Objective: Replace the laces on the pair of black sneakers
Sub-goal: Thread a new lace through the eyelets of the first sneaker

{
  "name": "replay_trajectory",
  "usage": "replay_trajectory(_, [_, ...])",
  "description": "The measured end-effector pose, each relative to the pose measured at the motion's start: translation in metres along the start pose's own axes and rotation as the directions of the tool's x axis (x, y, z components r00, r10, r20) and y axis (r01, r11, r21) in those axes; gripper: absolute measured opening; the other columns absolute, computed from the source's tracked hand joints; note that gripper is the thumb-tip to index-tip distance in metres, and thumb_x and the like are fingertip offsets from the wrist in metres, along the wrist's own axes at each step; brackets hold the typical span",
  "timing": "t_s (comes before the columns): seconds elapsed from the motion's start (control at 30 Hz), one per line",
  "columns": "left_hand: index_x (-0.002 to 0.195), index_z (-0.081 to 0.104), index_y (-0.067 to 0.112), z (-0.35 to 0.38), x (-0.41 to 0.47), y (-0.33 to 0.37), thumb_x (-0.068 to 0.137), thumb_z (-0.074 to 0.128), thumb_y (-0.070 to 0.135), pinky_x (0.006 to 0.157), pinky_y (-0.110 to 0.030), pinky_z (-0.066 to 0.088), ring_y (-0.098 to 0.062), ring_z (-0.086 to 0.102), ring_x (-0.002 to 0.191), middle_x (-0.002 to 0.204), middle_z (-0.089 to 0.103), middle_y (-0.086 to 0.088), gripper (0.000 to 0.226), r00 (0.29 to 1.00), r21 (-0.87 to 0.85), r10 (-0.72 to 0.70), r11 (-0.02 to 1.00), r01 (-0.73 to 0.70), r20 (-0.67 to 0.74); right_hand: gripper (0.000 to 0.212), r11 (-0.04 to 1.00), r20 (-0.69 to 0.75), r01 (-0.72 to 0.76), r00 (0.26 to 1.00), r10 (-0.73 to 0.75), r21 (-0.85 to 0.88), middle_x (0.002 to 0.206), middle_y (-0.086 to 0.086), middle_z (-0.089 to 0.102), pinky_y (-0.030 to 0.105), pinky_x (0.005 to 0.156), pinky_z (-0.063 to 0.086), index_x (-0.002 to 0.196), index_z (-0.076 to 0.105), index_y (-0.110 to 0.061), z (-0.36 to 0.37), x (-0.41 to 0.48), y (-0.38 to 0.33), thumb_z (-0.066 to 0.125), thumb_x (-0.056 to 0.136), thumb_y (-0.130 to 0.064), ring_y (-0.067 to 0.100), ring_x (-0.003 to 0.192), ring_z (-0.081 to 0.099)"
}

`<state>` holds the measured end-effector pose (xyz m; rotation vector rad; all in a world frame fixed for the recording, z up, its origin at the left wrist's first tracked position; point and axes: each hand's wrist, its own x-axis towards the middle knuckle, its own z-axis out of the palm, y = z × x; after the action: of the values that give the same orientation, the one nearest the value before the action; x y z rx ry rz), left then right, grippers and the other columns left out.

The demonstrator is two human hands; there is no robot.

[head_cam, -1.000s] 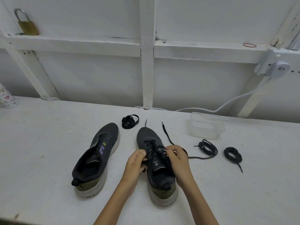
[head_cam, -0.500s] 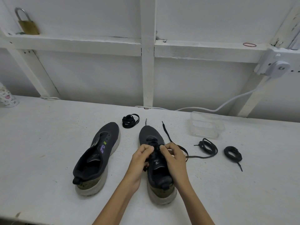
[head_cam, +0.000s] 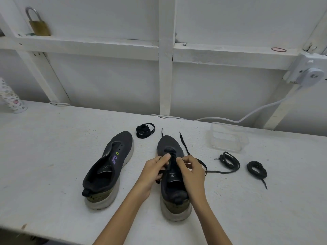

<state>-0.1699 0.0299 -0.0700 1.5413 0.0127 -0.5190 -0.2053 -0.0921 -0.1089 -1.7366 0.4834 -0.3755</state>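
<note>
Pinching the black flat lace over the eyelets of the right-hand sneaker, both hands now sit closer together and nearer the toe than a second ago, when they flanked the tongue farther back. The left hand nips one strand between thumb and forefinger. The right hand curls round the other strand, which loops out to the right across the white table. The laceless left-hand sneaker, the coiled flat lace beyond it, the two round lace coils and the clear plastic container lie where they did. Both heels stand near the table's front edge. Bare tabletop stretches left of the laceless sneaker and in front of the coils on the right.
</note>
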Motion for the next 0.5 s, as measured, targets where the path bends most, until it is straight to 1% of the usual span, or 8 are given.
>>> replay_trajectory(0.03, [0.076, 0.053, 0.015, 0.003, 0.000, 0.000, 0.098, 0.054, 0.032, 0.051, -0.009, 0.039, 0.000, 0.052, 0.056, 0.056, 0.055, 0.014, 0.028, 1.000, 0.020, 0.016, 1.000, -0.016, -0.012, 0.018, 1.000, -0.005, -0.002, 1.000, 0.002, 0.023, 0.083, -0.006, 0.068, 0.036, 0.079, 0.053, 0.075, 0.063, -0.022, 0.000, 0.000, 0.000, 0.063, 0.092, -0.028, 0.013, 0.085, 0.064])
replay_trajectory(0.07, [0.076, 0.051, 0.014, 0.005, -0.001, -0.001, 0.099, 0.052, 0.029, 0.050, -0.009, 0.038, 0.002, 0.051, 0.053, 0.054, 0.054, 0.015, 0.027, 0.999, -0.002, 0.026, 1.000, -0.026, -0.024, 0.018, 0.998, -0.019, -0.010, 1.000, 0.011, 0.061, 0.081, -0.005, 0.067, 0.036, 0.077, 0.052, 0.075, 0.063, -0.021, 0.000, 0.000, 0.000, 0.062, 0.093, -0.024, 0.015, 0.084, 0.064])
replay_trajectory(0.13, [0.073, 0.046, 0.013, 0.010, -0.003, -0.006, 0.100, 0.049, 0.022, 0.046, -0.010, 0.037, 0.002, 0.049, 0.045, 0.050, 0.051, 0.014, 0.029, 0.998, -0.130, 0.022, 0.991, -0.031, -0.064, 0.018, 0.988, -0.076, -0.036, 0.996, 0.048, 0.152, 0.082, 0.001, 0.066, 0.036, 0.075, 0.050, 0.075, 0.062, -0.016, 0.001, -0.001, 0.001, 0.059, 0.093, -0.015, 0.021, 0.081, 0.062])
replay_trajectory(0.23, [0.070, 0.047, 0.014, 0.016, -0.008, -0.013, 0.098, 0.051, 0.021, 0.054, -0.013, 0.044, -0.003, 0.057, 0.057, 0.062, 0.059, 0.008, 0.029, 0.989, -0.290, -0.002, 0.956, -0.042, -0.148, 0.015, 0.958, -0.168, -0.070, 0.978, 0.121, 0.279, 0.094, 0.003, 0.063, 0.031, 0.077, 0.049, 0.080, 0.062, -0.013, 0.002, -0.005, 0.002, 0.056, 0.093, -0.008, 0.021, 0.085, 0.061])
replay_trajectory(0.3, [0.071, 0.049, 0.014, 0.018, -0.006, -0.017, 0.097, 0.052, 0.020, 0.058, -0.016, 0.045, -0.007, 0.058, 0.063, 0.067, 0.059, 0.004, 0.027, 0.983, -0.357, -0.023, 0.933, -0.045, -0.184, 0.016, 0.935, -0.201, -0.081, 0.967, 0.159, 0.346, 0.102, 0.002, 0.062, 0.029, 0.079, 0.048, 0.081, 0.060, -0.014, 0.004, -0.008, 0.003, 0.055, 0.094, -0.007, 0.021, 0.090, 0.061])
replay_trajectory(0.4, [0.073, 0.052, 0.012, 0.019, -0.004, -0.020, 0.096, 0.053, 0.020, 0.061, -0.019, 0.044, -0.010, 0.056, 0.065, 0.070, 0.059, 0.001, 0.025, 0.980, -0.383, -0.034, 0.923, -0.044, -0.196, 0.016, 0.914, -0.208, -0.104, 0.958, 0.199, 0.393, 0.106, 0.005, 0.062, 0.030, 0.080, 0.049, 0.081, 0.061, -0.014, 0.005, -0.009, 0.004, 0.054, 0.095, -0.008, 0.021, 0.090, 0.062])
replay_trajectory(0.47, [0.077, 0.053, 0.010, 0.018, -0.004, -0.019, 0.097, 0.052, 0.020, 0.063, -0.018, 0.045, -0.008, 0.057, 0.065, 0.070, 0.059, 0.001, 0.022, 0.980, -0.347, -0.014, 0.936, -0.057, -0.198, 0.015, 0.906, -0.170, -0.125, 0.963, 0.209, 0.405, 0.099, 0.012, 0.066, 0.034, 0.077, 0.050, 0.081, 0.063, -0.011, 0.004, -0.008, 0.004, 0.056, 0.095, -0.011, 0.022, 0.085, 0.062])
replay_trajectory(0.5, [0.080, 0.054, 0.010, 0.016, -0.006, -0.019, 0.098, 0.051, 0.021, 0.061, -0.016, 0.045, -0.005, 0.057, 0.062, 0.067, 0.059, 0.003, 0.021, 0.981, -0.322, 0.003, 0.944, -0.067, -0.196, 0.016, 0.908, -0.142, -0.129, 0.969, 0.200, 0.398, 0.094, 0.014, 0.066, 0.036, 0.076, 0.050, 0.081, 0.064, -0.009, 0.003, -0.008, 0.004, 0.058, 0.095, -0.013, 0.023, 0.083, 0.062])
